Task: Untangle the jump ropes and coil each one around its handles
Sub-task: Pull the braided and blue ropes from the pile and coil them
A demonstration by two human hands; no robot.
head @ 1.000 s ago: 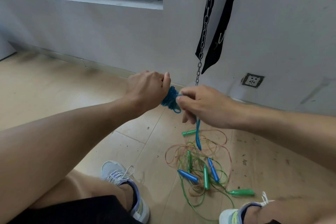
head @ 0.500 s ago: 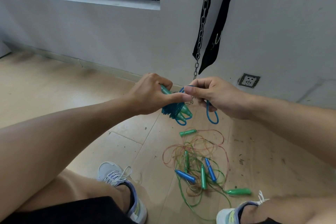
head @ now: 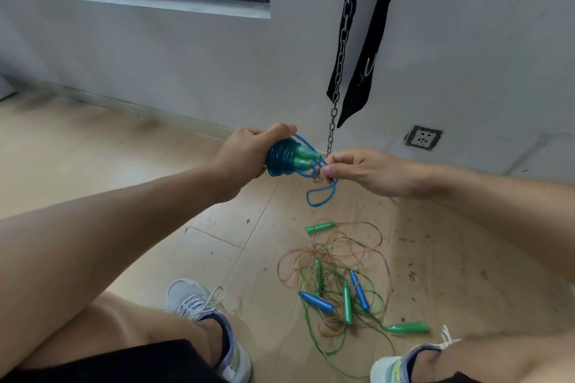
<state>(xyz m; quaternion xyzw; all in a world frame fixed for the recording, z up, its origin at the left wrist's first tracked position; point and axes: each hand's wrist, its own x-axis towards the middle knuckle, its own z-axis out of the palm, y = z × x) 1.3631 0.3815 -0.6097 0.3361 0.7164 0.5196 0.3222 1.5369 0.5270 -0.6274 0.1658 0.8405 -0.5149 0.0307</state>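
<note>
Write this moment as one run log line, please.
left hand: holds coiled blue rope | right hand: pinches its loose end | tangled ropes: on floor

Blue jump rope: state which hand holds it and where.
The left hand grips the blue jump rope round its coiled bundle on the handles; the right hand pinches its loose tail.

l hand [head: 249, 151] grips coiled blue rope [head: 281, 158]

Blue jump rope coiled around green plastic handles [head: 284, 158] is held above the wooden floor [head: 93, 171], left of the hanging metal chain [head: 342, 40]. The tangle of thin jump ropes [head: 339, 277] lies on the floor below it, between two white sneakers [head: 199, 305].
</note>
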